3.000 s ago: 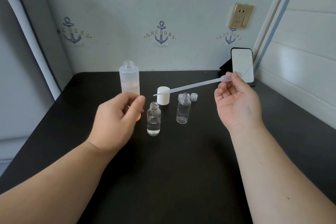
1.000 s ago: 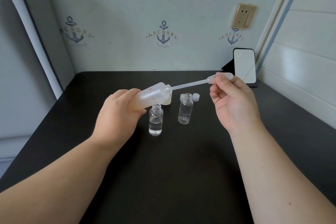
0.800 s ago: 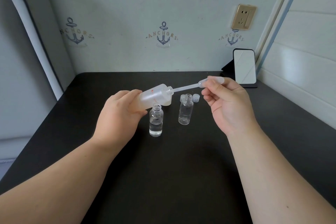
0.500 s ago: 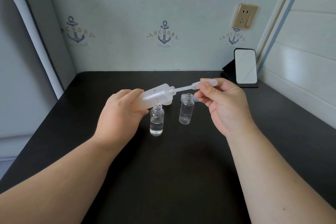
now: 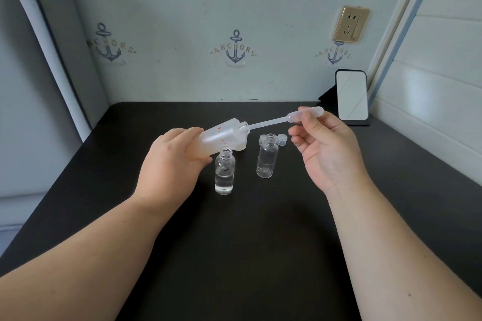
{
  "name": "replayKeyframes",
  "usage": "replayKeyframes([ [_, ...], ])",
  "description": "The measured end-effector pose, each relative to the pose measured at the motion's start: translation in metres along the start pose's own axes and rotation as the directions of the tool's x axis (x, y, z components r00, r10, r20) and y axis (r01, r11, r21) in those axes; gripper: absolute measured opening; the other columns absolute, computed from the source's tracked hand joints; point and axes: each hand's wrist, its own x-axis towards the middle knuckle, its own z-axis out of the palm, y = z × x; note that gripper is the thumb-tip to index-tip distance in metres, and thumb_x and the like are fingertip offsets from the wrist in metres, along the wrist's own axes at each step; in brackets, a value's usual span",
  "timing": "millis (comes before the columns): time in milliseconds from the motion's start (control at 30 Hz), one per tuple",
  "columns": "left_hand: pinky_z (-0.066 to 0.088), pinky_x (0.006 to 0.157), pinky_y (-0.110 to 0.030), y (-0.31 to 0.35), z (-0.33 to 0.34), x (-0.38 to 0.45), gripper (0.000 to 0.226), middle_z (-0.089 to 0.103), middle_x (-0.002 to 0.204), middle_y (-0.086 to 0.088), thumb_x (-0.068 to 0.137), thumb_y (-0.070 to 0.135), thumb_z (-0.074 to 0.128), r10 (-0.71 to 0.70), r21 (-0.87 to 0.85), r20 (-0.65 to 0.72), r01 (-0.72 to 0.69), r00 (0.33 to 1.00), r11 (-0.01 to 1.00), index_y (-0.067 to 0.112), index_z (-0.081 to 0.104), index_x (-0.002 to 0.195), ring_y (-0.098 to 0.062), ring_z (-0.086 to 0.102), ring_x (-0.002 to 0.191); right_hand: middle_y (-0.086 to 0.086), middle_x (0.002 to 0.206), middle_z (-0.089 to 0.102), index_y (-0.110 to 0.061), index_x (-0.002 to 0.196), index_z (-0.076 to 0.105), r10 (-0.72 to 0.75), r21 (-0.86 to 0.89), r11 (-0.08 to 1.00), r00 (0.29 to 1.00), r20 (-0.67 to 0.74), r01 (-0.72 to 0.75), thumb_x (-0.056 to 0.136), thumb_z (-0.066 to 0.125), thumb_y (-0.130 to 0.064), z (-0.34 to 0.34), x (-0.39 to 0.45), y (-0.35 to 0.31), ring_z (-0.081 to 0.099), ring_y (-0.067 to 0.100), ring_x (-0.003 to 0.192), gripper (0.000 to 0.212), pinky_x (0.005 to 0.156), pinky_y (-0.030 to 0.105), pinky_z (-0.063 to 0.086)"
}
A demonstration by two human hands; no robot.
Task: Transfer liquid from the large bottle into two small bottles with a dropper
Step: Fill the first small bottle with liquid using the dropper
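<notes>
Head view: left hand [image 5: 169,164] grips the tilted large bottle [image 5: 223,137] above the partly filled small bottle [image 5: 224,172]; right hand [image 5: 328,148] pinches the dropper [image 5: 281,120], tip in its neck; the empty small bottle [image 5: 267,156] stands just right.

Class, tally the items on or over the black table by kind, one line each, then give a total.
Large bottle: 1
Small bottles: 2
Dropper: 1
Small clear caps: 2
White cap, mostly hidden: 1
Phone on stand: 1
Total: 8
</notes>
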Motion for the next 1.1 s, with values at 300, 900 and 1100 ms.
replayKeyframes([
  [300, 0.036, 0.083, -0.022, -0.001, -0.002, 0.000, 0.044, 0.060, 0.112, 0.015, 0.084, 0.023, 0.079, -0.055, 0.000, 0.003, 0.055, 0.998, 0.998, 0.032, 0.066, 0.124, -0.007, 0.050, 0.101, 0.001, 0.087, 0.076, -0.018, 0.079, 0.081, 0.025, 0.171, 0.985, 0.995, -0.095, -0.009, 0.083, 0.073, -0.022, -0.009, 0.005, -0.003, 0.069, 0.012, 0.072, 0.010, 0.069, 0.022, 0.055],
  [900, 0.033, 0.070, -0.014, -0.004, -0.001, 0.002, 0.035, 0.057, 0.103, 0.017, 0.088, 0.035, 0.073, -0.188, -0.072, -0.008, 0.187, 0.982, 0.980, 0.033, 0.059, 0.120, -0.002, 0.050, 0.087, 0.001, 0.087, 0.072, -0.010, 0.087, 0.075, 0.098, 0.449, 0.893, 0.959, -0.265, 0.033, 0.095, 0.068, -0.015, -0.016, 0.009, -0.005, 0.070, 0.013, 0.075, 0.013, 0.070, 0.022, 0.054],
  [1100, 0.044, 0.068, -0.026, -0.004, 0.000, 0.003, 0.026, 0.060, 0.093, 0.018, 0.088, 0.038, 0.073, -0.191, -0.114, 0.008, 0.190, 0.982, 0.975, 0.041, 0.053, 0.106, -0.006, 0.059, 0.085, 0.003, 0.083, 0.072, -0.011, 0.080, 0.079, 0.107, 0.440, 0.898, 0.965, -0.239, 0.009, 0.094, 0.068, -0.013, -0.018, 0.009, -0.006, 0.068, 0.013, 0.072, 0.018, 0.066, 0.023, 0.054],
])
